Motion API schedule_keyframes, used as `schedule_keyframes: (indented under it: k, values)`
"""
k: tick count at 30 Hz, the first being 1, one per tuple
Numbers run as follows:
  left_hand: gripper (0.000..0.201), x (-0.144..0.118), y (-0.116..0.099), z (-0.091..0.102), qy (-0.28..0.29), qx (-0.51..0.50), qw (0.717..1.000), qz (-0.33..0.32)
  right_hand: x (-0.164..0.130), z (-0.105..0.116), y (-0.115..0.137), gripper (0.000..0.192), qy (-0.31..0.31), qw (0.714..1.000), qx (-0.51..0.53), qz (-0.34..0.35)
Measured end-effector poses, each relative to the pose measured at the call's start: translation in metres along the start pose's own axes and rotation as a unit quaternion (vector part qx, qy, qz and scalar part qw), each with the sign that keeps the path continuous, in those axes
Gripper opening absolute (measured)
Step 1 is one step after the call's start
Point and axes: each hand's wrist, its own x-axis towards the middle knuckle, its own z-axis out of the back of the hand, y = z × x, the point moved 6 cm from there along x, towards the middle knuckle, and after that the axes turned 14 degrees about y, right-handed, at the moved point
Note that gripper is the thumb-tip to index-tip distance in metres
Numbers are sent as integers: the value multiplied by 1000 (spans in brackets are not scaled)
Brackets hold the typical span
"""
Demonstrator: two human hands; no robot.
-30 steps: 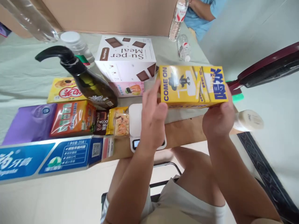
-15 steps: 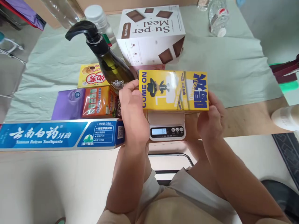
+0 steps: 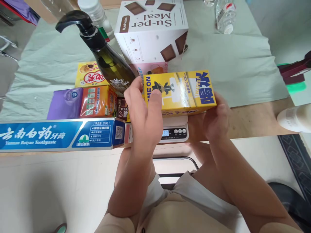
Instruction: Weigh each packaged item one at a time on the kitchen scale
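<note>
I see the yellow box [image 3: 178, 92] lying lengthwise over the white scale [image 3: 173, 129] — whether it rests on the platform or is just above it I cannot tell. My left hand [image 3: 145, 113] grips its left end, thumb over the printed face; my right hand [image 3: 213, 118] clasps the right end from below. The box is sealed, so its contents are hidden. Left of the scale on the counter [image 3: 255, 119] lies a long blue toothpaste carton [image 3: 58, 136], closed. Behind it sit a purple pack [image 3: 64, 103] and an orange packet [image 3: 98, 102]. A dark pump bottle [image 3: 104, 55] leans beside the white Su-per Meal box [image 3: 152, 30] — also shut.
</note>
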Motion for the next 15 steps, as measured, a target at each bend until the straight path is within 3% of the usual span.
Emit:
schedule_keyframes:
  k: [4, 8, 15]
  values:
    - [60, 1, -9, 11, -36, 49, 996, -67, 0, 18, -4, 35, -105, 993, -51, 3]
    - [48, 0, -17, 9, -44, 54, 994, -84, 2, 19, -8, 28, -119, 993, -19, -2]
    - [47, -1, -12, 6, -47, 28, 997, -49, 10, 9, -9, 27, -115, 993, 6, 25]
